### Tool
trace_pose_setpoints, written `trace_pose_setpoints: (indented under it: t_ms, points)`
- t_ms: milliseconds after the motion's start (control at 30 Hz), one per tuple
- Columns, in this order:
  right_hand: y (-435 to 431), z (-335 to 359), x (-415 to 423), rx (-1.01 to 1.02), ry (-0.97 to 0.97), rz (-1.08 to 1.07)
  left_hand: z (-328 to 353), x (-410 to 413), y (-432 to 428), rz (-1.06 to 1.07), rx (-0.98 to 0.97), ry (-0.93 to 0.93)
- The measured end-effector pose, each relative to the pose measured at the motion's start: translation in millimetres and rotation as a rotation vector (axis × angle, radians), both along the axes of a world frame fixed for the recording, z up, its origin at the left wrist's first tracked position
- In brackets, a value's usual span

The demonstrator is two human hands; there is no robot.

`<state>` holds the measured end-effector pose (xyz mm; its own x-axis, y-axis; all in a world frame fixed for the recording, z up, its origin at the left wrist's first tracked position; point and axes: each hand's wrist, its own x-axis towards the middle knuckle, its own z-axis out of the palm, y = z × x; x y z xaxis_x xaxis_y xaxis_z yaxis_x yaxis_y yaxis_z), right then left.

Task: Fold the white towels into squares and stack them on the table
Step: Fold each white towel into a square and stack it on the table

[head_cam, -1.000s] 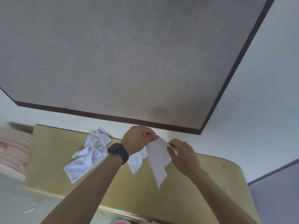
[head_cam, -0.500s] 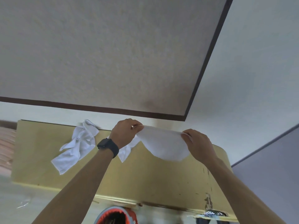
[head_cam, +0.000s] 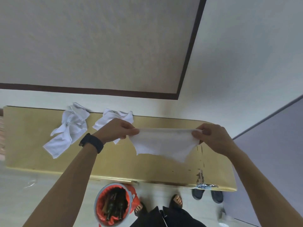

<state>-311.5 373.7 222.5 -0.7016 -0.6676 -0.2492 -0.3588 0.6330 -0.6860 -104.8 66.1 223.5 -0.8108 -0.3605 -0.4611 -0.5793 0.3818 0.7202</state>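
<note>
Stretching the towel [head_cam: 162,145] wide over the bench [head_cam: 114,163]
The left hand [head_cam: 118,130] and right hand [head_cam: 211,136] are pinching its top corners, pulled farther apart than before.

Head cam, wide, looks fwd/down, near table [head_cam: 114,161].

A plain domestic or back room: you stand at a worn yellow wooden tabletop [head_cam: 118,161] pushed against a white wall [head_cam: 229,79], under a textured panel [head_cam: 98,46] framed in dark brown trim [head_cam: 98,90]. On the pale floor [head_cam: 49,194] beside your sandalled feet [head_cam: 176,200], an orange-lined bin [head_cam: 96,204] holds glass bottles [head_cam: 113,208]. A pair of dark shoes [head_cam: 198,193] sits at the tabletop's edge.
</note>
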Motion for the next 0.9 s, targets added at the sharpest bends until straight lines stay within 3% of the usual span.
trace_pose_setpoints:
  t_ms: [133,367,533,733,900]
  points:
    - [-6,-11,-23,0.093,-0.061,0.022,-18,-17,-2,0.050,0.105,-0.056]
    - [-33,-83,-65,0.288,0.003,0.038,-89,-73,8,0.038,-0.177,-0.146]
    - [-46,-158,-81,0.263,0.013,-0.105,-155,-96,14,0.170,-0.251,-0.215]
    - [-40,-202,-58,0.046,-0.122,-0.347,-205,-94,38,0.426,-0.117,-0.076]
    - [-15,-245,-33,0.114,-0.247,-0.417,-236,-67,65,0.596,0.010,-0.127]
